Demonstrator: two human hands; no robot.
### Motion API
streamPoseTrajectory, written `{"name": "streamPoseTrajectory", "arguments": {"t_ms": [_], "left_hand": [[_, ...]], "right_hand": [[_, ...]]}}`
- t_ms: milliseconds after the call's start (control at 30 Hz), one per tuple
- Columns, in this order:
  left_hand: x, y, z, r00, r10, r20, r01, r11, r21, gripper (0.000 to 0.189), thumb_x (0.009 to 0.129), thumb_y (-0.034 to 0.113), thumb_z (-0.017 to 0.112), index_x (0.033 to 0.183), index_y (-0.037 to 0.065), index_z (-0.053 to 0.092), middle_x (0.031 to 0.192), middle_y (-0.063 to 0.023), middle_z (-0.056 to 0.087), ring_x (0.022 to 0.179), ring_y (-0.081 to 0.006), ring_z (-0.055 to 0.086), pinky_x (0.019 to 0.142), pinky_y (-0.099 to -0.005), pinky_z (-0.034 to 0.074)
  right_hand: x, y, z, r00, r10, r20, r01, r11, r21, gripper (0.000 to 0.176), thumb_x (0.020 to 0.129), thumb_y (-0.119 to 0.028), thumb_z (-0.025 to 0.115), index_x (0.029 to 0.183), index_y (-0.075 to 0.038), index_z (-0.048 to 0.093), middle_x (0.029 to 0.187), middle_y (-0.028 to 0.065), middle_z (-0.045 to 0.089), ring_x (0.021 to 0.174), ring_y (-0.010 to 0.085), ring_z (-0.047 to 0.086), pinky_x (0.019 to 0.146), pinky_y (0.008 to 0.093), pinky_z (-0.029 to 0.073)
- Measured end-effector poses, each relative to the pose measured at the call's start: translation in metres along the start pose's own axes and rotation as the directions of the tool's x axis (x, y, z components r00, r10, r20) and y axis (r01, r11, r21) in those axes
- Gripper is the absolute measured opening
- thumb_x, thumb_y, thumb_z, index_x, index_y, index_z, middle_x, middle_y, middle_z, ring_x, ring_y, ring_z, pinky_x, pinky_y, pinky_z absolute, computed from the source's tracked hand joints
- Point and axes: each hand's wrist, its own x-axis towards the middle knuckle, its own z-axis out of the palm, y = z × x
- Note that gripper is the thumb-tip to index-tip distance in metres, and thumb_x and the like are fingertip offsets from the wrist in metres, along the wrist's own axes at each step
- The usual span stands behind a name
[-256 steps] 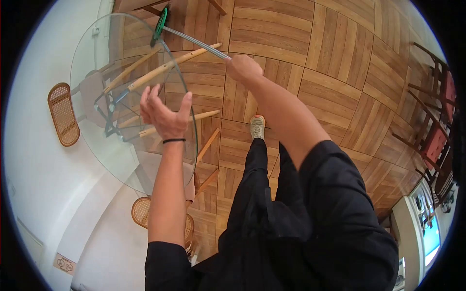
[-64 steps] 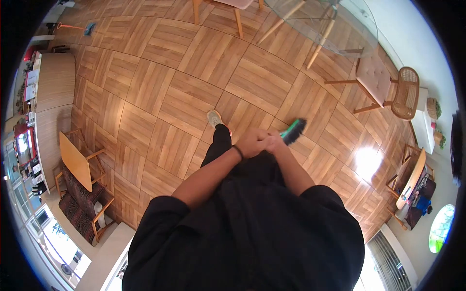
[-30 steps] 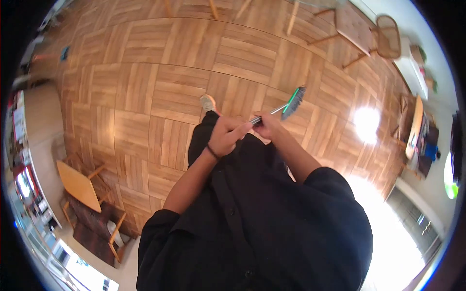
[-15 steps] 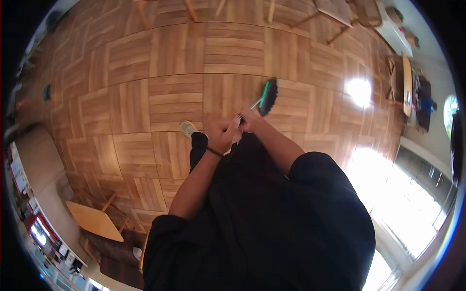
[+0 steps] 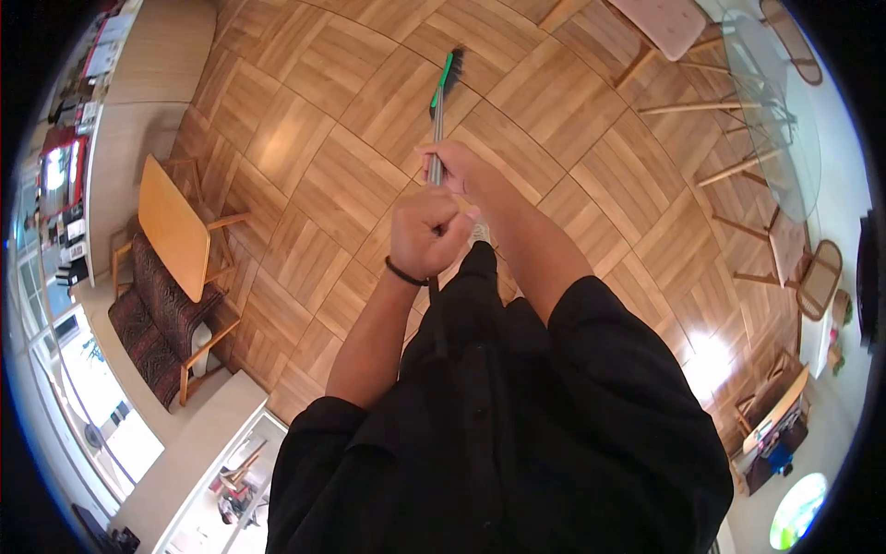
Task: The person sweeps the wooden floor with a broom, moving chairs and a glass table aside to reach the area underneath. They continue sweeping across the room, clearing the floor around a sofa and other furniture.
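A broom (image 5: 437, 129) with a grey stick and a green head with dark bristles (image 5: 445, 81) stretches away from my body, its head on the wooden floor. My right hand (image 5: 449, 166) is wrapped round the stick, farther down toward the head. Closer to my body, my left hand (image 5: 429, 229) is closed in a fist in line with the stick, a dark band on its wrist. Most of the stick's upper part is hidden behind that fist.
To the left stand a small wooden table (image 5: 173, 231) and a patterned armchair (image 5: 152, 328), beside a long counter (image 5: 152, 102). A glass table (image 5: 780, 120) and several chairs, including a pink-seated one (image 5: 664, 23), line the right. My shoe (image 5: 482, 231) shows just ahead.
My view has swung round to the left, bringing the table and armchair higher in the picture. The broom head has moved from right of my hands to straight ahead, and my hands are farther apart.
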Motion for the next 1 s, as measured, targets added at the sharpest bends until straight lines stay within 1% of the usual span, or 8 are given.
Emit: {"name": "streamPoseTrajectory", "arguments": {"t_ms": [233,367,467,667,767,800,867,1000], "left_hand": [[-0.034,0.052,-0.035,0.991,0.044,-0.127,-0.085,0.938,-0.336,0.037,0.082,0.01,0.049,0.049,0.002,0.033,0.046,-0.005,0.033,0.044,-0.0152,0.032,0.047,-0.0302,0.026],[-0.068,0.059,0.019,0.999,-0.002,-0.035,-0.021,0.779,-0.627,0.041,0.086,0.011,0.045,0.048,0.005,0.03,0.044,-0.0037,0.034,0.044,-0.0139,0.031,0.047,-0.0309,0.027],[-0.101,0.055,0.087,0.987,-0.092,0.133,0.159,0.698,-0.698,0.045,0.09,0.012,0.04,0.047,0.009,0.027,0.042,-0.0015,0.028,0.04,-0.0137,0.027,0.051,-0.0316,0.031],[-0.192,0.049,0.249,0.853,-0.195,0.485,0.509,0.518,-0.687,0.041,0.087,0.009,0.045,0.048,0.004,0.035,0.046,-0.0036,0.038,0.043,-0.0127,0.035,0.047,-0.0275,0.031],[-0.232,0.062,0.314,0.777,-0.136,0.615,0.47,0.775,-0.422,0.039,0.086,0.01,0.049,0.049,0.003,0.04,0.048,-0.0024,0.041,0.044,-0.01,0.037,0.045,-0.0255,0.031],[-0.241,0.065,0.331,0.732,-0.131,0.668,0.526,0.732,-0.433,0.038,0.085,0.01,0.05,0.049,0.002,0.041,0.048,-0.0018,0.041,0.044,-0.0092,0.038,0.045,-0.0253,0.03],[-0.253,0.064,0.353,0.646,-0.12,0.754,0.631,0.639,-0.439,0.037,0.084,0.011,0.053,0.049,0.002,0.043,0.048,-0.0006,0.042,0.044,-0.0074,0.039,0.044,-0.0249,0.03],[-0.251,0.05,0.367,0.656,-0.116,0.745,0.62,0.645,-0.446,0.038,0.084,0.012,0.055,0.049,0.002,0.044,0.047,0.0004,0.043,0.044,-0.0067,0.04,0.043,-0.0249,0.03]], "right_hand": [[-0.067,0.041,0.039,0.994,-0.089,-0.067,0.09,0.996,0.008,0.017,0.084,-0.013,0.058,0.068,-0.01,0.05,0.058,0.0018,0.05,0.051,0.0149,0.051,0.05,0.0296,0.047],[-0.13,0.085,-0.04,0.963,-0.152,-0.221,0.185,0.973,0.138,0.015,0.083,-0.012,0.057,0.071,-0.008,0.049,0.064,0.0056,0.051,0.056,0.0188,0.054,0.05,0.0333,0.051],[-0.175,0.13,-0.137,0.921,-0.174,-0.349,0.261,0.94,0.22,0.013,0.084,-0.011,0.055,0.072,-0.007,0.048,0.067,0.0063,0.051,0.059,0.0188,0.054,0.052,0.0333,0.05],[-0.315,0.224,-0.304,0.769,-0.119,-0.628,0.436,0.816,0.379,0.012,0.085,-0.012,0.054,0.076,-0.005,0.047,0.069,0.0085,0.05,0.061,0.0211,0.054,0.052,0.0356,0.051],[-0.363,0.281,-0.382,0.693,-0.056,-0.719,0.498,0.759,0.42,0.013,0.086,-0.014,0.054,0.079,-0.005,0.047,0.069,0.0087,0.049,0.062,0.0218,0.055,0.051,0.0358,0.051],[-0.377,0.295,-0.398,0.675,-0.041,-0.737,0.511,0.746,0.427,0.013,0.086,-0.014,0.054,0.08,-0.005,0.047,0.069,0.0086,0.049,0.063,0.0219,0.055,0.052,0.0355,0.05],[-0.39,0.312,-0.414,0.664,-0.004,-0.748,0.557,0.67,0.49,0.013,0.086,-0.014,0.054,0.08,-0.005,0.047,0.07,0.0085,0.05,0.063,0.0215,0.055,0.053,0.0345,0.05],[-0.366,0.335,-0.446,0.707,-0.086,-0.702,0.604,0.59,0.536,0.014,0.087,-0.014,0.05,0.079,-0.004,0.053,0.069,0.0077,0.055,0.063,0.0197,0.057,0.054,0.0294,0.05]]}}
